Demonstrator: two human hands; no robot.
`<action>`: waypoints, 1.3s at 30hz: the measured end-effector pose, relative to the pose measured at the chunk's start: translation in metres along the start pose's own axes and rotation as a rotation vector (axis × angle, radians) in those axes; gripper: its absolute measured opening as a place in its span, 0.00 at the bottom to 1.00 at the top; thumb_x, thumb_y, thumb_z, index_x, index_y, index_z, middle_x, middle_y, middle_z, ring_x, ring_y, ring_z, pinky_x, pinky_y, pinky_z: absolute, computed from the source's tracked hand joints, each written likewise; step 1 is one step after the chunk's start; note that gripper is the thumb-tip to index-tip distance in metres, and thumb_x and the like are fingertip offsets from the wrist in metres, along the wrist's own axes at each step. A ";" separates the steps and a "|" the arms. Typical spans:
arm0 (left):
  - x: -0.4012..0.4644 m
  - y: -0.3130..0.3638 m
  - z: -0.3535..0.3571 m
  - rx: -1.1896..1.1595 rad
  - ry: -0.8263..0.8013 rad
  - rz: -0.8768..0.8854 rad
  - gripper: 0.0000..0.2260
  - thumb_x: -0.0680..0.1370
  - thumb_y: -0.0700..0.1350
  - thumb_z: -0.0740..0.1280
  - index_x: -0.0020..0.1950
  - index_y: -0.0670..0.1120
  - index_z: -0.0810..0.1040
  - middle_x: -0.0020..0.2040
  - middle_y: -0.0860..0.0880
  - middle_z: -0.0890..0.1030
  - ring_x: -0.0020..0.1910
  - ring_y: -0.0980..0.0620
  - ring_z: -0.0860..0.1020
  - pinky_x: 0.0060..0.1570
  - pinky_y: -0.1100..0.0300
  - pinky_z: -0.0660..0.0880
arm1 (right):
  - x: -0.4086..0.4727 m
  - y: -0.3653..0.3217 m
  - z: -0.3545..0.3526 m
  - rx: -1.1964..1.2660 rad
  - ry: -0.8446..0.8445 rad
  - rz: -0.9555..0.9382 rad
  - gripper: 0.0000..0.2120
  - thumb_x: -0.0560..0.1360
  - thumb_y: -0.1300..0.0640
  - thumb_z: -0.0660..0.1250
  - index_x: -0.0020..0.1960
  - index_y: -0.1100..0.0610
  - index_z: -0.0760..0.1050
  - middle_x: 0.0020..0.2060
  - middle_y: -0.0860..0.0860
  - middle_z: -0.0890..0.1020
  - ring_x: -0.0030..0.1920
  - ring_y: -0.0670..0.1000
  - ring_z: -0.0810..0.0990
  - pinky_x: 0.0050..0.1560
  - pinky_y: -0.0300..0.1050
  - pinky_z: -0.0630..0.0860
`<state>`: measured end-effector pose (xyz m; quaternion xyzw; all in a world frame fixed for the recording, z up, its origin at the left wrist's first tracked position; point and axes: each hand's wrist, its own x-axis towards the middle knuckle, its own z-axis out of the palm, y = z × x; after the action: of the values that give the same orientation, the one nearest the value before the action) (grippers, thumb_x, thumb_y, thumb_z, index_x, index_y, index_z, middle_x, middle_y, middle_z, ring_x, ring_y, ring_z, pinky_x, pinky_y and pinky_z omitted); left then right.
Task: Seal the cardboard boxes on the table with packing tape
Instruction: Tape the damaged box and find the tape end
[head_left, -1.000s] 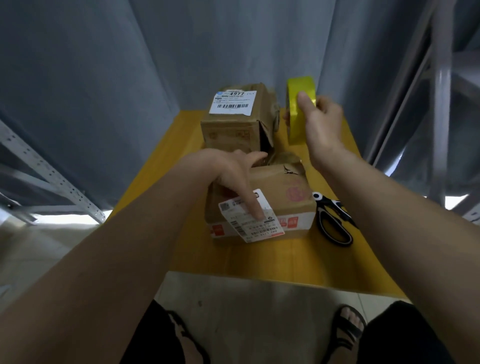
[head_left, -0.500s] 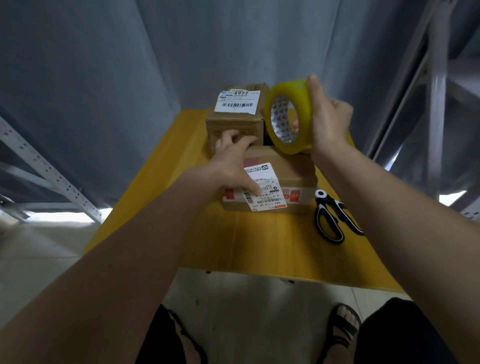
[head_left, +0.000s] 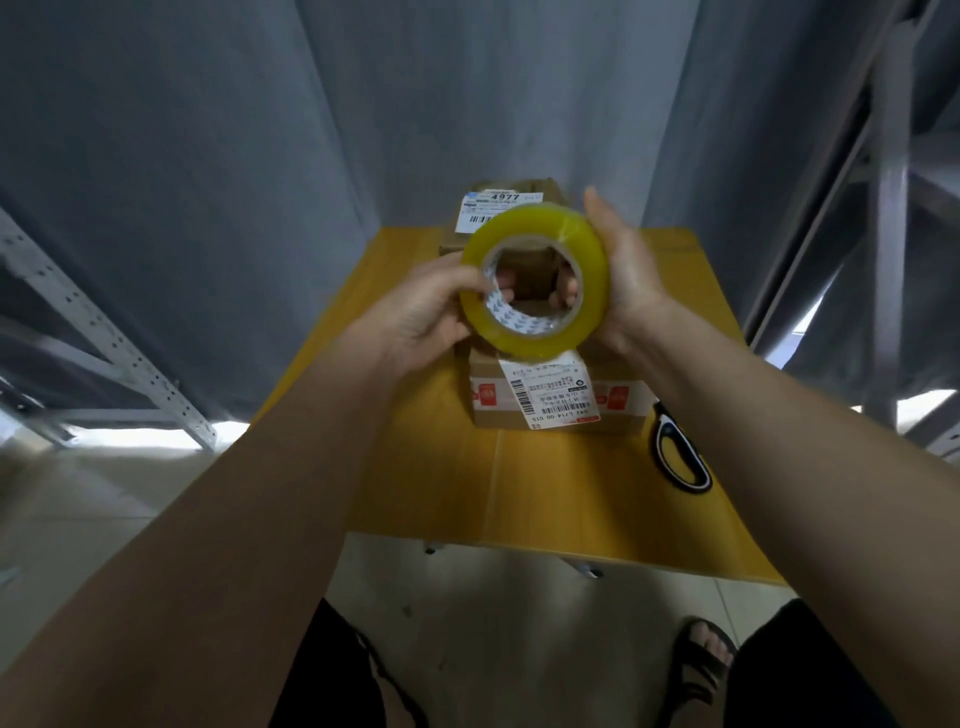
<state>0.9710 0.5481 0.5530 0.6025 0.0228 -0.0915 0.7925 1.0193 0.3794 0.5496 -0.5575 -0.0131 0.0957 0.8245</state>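
Head view: both hands grip the tape roll (head_left: 535, 283) above the near box (head_left: 561, 395), left hand (head_left: 415, 312) fingers curled on its rim, right hand (head_left: 623, 275) cupping. Best find the tape's free end first, then pull straight along the seam.

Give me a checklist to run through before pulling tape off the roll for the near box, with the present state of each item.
1. Tape roll held firmly: ok, the left hand and right hand both have a grip on it.
2. Loose tape end found: cannot tell, no free end shows.
3. Near box within reach: ok, it sits just below the roll.
4. Near box flaps closed flat: cannot tell, the roll hides its top.
5. Scissors at hand: ok, lying on the table right of the box.
6. Far box out of the way: ok, behind the near one.
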 end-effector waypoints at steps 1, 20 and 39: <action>0.001 0.000 0.001 0.036 0.021 -0.028 0.18 0.74 0.30 0.65 0.62 0.43 0.75 0.54 0.43 0.83 0.55 0.44 0.81 0.57 0.46 0.78 | 0.000 0.001 0.003 -0.006 -0.028 0.010 0.22 0.79 0.42 0.61 0.32 0.54 0.77 0.21 0.49 0.75 0.20 0.47 0.70 0.24 0.37 0.69; 0.033 0.010 0.009 0.222 0.147 -0.018 0.18 0.73 0.35 0.73 0.61 0.44 0.74 0.44 0.47 0.83 0.45 0.48 0.84 0.44 0.51 0.82 | 0.067 -0.011 -0.007 -0.249 0.333 0.055 0.14 0.79 0.48 0.60 0.45 0.57 0.77 0.41 0.55 0.81 0.43 0.55 0.79 0.50 0.51 0.79; 0.038 -0.001 0.022 0.304 0.519 0.159 0.23 0.73 0.24 0.62 0.56 0.51 0.76 0.48 0.46 0.82 0.49 0.46 0.82 0.50 0.46 0.81 | 0.019 -0.034 -0.011 -0.360 -0.497 0.121 0.16 0.75 0.52 0.66 0.57 0.63 0.77 0.42 0.55 0.84 0.42 0.50 0.83 0.41 0.42 0.81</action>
<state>1.0069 0.5224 0.5525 0.7173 0.1631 0.1253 0.6658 1.0447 0.3606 0.5749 -0.6540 -0.1979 0.2740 0.6768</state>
